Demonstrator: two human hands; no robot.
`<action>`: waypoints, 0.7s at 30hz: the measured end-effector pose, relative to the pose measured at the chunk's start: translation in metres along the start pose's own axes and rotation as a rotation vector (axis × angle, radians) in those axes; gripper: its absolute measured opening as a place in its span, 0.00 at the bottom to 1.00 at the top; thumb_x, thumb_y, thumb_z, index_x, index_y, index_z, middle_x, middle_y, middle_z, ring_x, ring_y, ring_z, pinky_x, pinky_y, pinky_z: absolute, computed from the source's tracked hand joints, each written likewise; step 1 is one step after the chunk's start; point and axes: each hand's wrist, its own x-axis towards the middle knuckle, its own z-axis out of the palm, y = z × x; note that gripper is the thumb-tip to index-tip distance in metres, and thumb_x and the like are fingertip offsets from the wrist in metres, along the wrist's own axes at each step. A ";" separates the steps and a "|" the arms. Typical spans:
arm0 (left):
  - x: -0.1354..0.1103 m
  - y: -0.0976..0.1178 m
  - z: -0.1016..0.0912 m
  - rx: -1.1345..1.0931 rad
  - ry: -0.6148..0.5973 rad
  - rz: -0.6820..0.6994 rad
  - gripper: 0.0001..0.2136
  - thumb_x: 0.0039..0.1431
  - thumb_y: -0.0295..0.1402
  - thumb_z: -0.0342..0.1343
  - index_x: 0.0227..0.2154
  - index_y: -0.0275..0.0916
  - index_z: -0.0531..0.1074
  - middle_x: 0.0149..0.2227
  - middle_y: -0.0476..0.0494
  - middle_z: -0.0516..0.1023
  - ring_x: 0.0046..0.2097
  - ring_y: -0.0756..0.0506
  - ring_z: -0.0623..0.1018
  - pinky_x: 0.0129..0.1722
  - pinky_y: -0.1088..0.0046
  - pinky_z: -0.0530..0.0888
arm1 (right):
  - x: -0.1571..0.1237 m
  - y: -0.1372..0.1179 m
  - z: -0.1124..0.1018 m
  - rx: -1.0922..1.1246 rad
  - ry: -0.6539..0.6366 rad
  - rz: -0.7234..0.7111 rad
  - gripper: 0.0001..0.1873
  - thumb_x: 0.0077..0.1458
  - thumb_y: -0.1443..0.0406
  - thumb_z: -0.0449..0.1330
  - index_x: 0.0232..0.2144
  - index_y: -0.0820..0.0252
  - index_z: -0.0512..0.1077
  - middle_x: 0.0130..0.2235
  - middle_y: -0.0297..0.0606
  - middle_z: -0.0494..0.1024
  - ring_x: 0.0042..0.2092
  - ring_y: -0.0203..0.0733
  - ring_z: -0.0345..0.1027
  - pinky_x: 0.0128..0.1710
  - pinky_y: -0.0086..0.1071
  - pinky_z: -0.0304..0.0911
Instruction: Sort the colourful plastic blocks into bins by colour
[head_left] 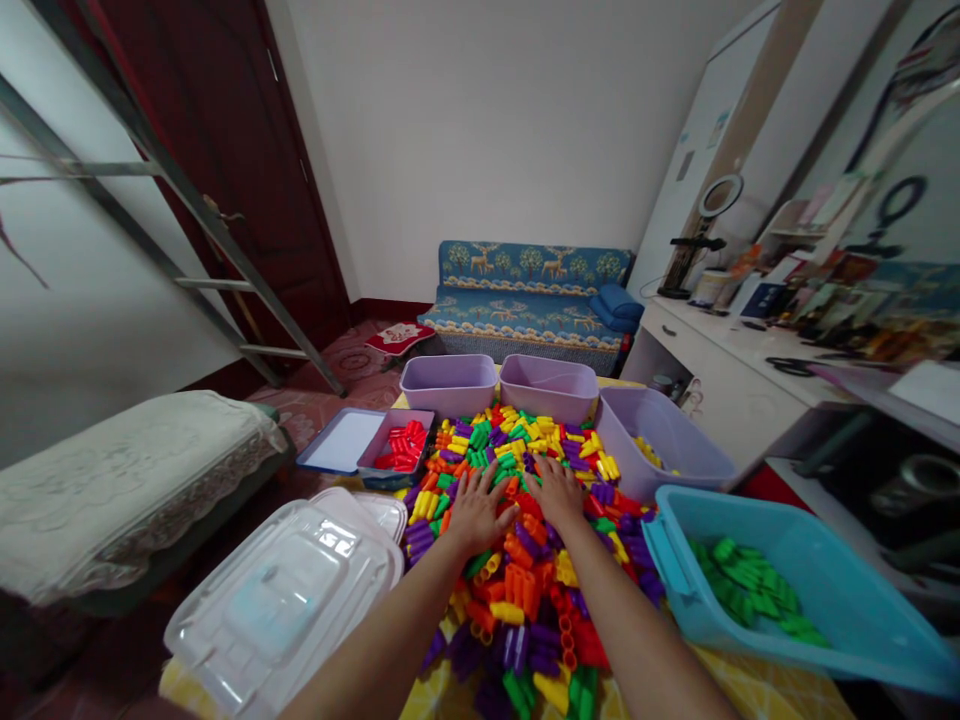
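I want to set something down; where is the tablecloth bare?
The tablecloth is bare at near right, between the right forearm and blue tub. A smaller near patch lies between the left forearm and plastic pieces. The middle is crowded: pieces surround the left hand and right hand.

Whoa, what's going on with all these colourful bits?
Someone has both hands over a big mixed pile of plastic pieces. The left hand and right hand are palm down with fingers spread, and neither grips a piece. Around the pile, red pieces lie in a dark box, green ones in a blue tub, and some yellow ones in a purple tub.
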 end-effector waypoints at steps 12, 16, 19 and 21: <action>0.001 -0.003 0.006 -0.010 0.011 0.005 0.25 0.62 0.51 0.47 0.60 0.52 0.62 0.68 0.49 0.52 0.66 0.35 0.57 0.65 0.47 0.51 | -0.001 0.000 0.002 -0.003 0.018 -0.008 0.27 0.62 0.52 0.48 0.61 0.54 0.61 0.60 0.43 0.67 0.58 0.49 0.60 0.55 0.40 0.54; 0.002 -0.004 0.008 0.000 0.013 0.013 0.25 0.62 0.52 0.46 0.60 0.52 0.62 0.68 0.48 0.53 0.65 0.36 0.57 0.65 0.47 0.50 | -0.002 0.000 0.002 -0.002 0.019 -0.009 0.28 0.62 0.52 0.48 0.61 0.55 0.61 0.60 0.43 0.66 0.57 0.50 0.60 0.55 0.40 0.55; 0.001 -0.005 0.009 0.004 0.023 0.018 0.25 0.62 0.52 0.45 0.60 0.53 0.62 0.68 0.49 0.53 0.66 0.36 0.57 0.65 0.47 0.50 | -0.003 0.001 0.002 0.002 0.025 -0.011 0.28 0.63 0.52 0.48 0.61 0.55 0.61 0.60 0.42 0.66 0.57 0.50 0.60 0.55 0.40 0.54; 0.001 -0.005 0.008 0.005 0.025 0.023 0.25 0.62 0.52 0.45 0.60 0.53 0.61 0.68 0.49 0.54 0.66 0.36 0.57 0.65 0.48 0.50 | -0.003 0.001 0.002 0.005 0.028 -0.014 0.27 0.63 0.52 0.48 0.60 0.55 0.61 0.60 0.43 0.67 0.57 0.49 0.59 0.56 0.40 0.54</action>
